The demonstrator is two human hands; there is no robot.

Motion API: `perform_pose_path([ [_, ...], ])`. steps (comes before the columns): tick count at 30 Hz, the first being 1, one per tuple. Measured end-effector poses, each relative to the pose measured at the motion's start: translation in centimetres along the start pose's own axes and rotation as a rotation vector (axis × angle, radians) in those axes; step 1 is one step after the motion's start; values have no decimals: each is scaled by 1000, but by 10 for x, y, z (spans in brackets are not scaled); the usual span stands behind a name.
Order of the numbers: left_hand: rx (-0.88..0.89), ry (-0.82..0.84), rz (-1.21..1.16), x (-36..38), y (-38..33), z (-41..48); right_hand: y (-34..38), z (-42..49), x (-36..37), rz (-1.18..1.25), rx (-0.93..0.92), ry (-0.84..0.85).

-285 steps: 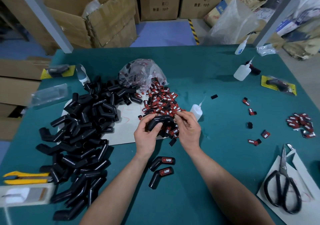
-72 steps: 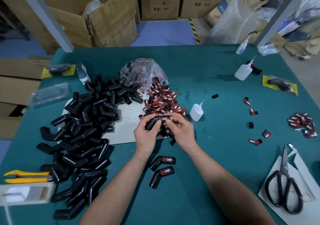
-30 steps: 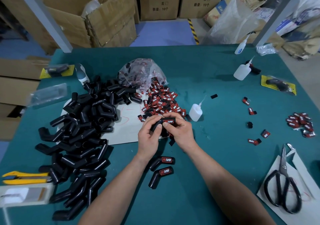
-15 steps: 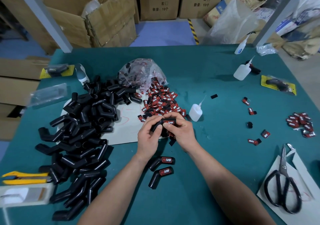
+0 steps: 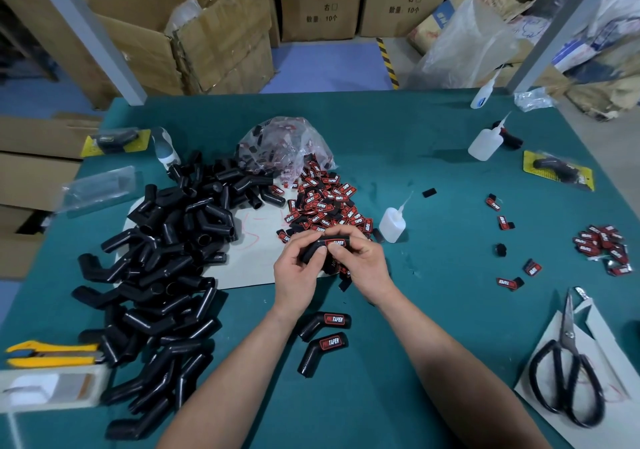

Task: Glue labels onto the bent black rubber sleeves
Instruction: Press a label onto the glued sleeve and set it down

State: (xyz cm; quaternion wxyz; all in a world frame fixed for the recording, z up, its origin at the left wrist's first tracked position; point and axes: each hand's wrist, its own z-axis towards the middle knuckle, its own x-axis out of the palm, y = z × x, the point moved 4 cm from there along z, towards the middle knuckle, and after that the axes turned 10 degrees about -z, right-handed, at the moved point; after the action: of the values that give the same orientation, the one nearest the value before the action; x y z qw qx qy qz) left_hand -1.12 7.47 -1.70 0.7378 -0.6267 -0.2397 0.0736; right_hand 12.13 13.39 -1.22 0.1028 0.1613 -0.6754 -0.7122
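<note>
We hold the sleeve up just in front of the label pile, close to supply. Left hand: grip clenched round the bent end, probably to brace it. Right hand: grip pinching the straight end, thumb on the red label, likely to seat it in the glue. Glue bottle stands just right of the pile, handy. Two labelled sleeves lie nearer us than the pile, set apart from the bare sleeves heaped on its left.
</note>
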Motion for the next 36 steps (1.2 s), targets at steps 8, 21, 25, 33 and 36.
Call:
perform_pose_path([
  [8,-1,-29,-1,-1,-4,0,0,-1,0,63,21,-59],
  [21,-3,-53,-16,-1,-4,1,-2,-2,2,-27,-9,-82],
  [25,12,-46,-33,-2,-4,0,-1,-2,5,-26,-24,-88],
  [33,22,-58,-50,-2,-4,0,2,-5,6,-45,-31,-63],
  [36,45,-38,-35,-2,-5,0,6,-5,5,-56,-51,-32],
])
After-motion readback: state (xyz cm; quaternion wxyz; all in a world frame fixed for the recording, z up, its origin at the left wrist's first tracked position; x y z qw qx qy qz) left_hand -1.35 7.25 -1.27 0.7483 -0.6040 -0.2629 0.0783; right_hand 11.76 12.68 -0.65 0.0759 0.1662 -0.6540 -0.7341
